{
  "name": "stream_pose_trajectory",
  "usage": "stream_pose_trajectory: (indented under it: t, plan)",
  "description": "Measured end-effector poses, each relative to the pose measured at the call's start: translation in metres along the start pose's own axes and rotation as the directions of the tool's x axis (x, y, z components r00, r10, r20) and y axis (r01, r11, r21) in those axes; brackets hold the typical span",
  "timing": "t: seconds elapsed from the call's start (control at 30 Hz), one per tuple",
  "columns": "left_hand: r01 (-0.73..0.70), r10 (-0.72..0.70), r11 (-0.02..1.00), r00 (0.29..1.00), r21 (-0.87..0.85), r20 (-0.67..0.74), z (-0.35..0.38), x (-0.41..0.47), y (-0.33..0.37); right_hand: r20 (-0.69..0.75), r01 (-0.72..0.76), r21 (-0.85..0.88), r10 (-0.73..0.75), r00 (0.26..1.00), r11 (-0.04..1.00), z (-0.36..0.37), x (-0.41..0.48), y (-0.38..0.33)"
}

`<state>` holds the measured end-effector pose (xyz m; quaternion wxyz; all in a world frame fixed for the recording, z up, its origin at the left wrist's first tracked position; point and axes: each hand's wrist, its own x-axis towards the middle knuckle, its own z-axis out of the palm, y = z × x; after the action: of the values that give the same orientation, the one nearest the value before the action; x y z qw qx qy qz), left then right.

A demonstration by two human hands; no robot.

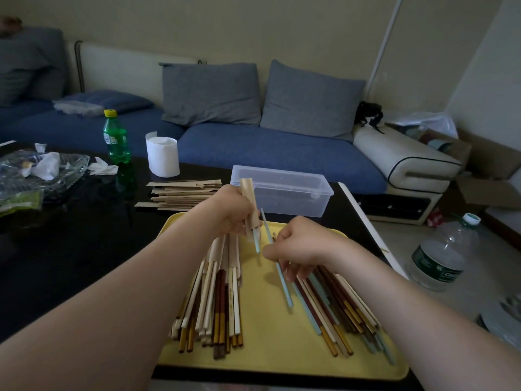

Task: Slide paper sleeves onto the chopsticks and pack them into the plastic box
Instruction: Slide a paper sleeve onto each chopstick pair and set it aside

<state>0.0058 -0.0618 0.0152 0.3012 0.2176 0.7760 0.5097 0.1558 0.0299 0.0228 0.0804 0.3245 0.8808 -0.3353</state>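
A paper sleeve is gripped by the left hand just above the middle of the frame, with the fingers curled round it. It is held nearly upright, and the end of a pale blue chopstick is seen sticking out of its lower opening. A second blue chopstick is pinched by the right hand, right of centre, the fingers being curled round its shaft. Its upper tip is held just beside the sleeve's lower end; whether the two touch cannot be told.

Both hands are held over a yellow tray that fills the lower middle of the frame. On the tray's left part a pile of sleeved chopsticks is laid, their upper ends covered in paper. On its right part a pile of bare chopsticks in cream, brown and blue is spread.

A clear plastic box, lidless, is set just beyond the tray, above centre. A stack of flat sleeves is placed to its left on the dark table. Further to the upper left a paper roll, a green bottle and a glass dish holding crumpled tissue are seen. A blue sofa is stretched across the upper part of the frame, and a large water bottle is stood on the floor at the right edge
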Motion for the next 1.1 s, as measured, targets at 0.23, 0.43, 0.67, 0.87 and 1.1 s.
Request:
stream_pose_trajectory:
  t: [0.23, 0.43, 0.67, 0.87, 1.1]
  plan:
    - [-0.05, 0.048, 0.978, 0.999, -0.201, -0.014, -0.003, -0.003, 0.002, 0.172, -0.004, -0.051, 0.013, 0.985, 0.999, -0.002, -0.006, 0.001]
    - [-0.049, 0.064, 0.98, 0.995, -0.195, 0.075, -0.004, -0.007, 0.002, 0.095, 0.015, 0.126, -0.028, 0.995, 0.992, -0.004, -0.006, 0.003]
    - [-0.024, 0.05, 0.986, 0.987, -0.166, 0.154, -0.002, -0.008, 0.004, 0.042, 0.011, 0.353, -0.028, 0.999, 0.935, -0.008, -0.001, 0.006]
    - [-0.013, 0.037, 0.984, 0.991, -0.18, 0.129, -0.001, -0.005, 0.002, 0.232, -0.055, 0.263, -0.008, 0.973, 0.963, -0.011, -0.004, 0.01]
    - [0.067, -0.072, 0.997, 0.955, 0.029, 0.288, 0.0, -0.008, 0.006, 0.147, 0.004, 0.366, -0.062, 0.987, 0.93, -0.009, -0.003, 0.011]
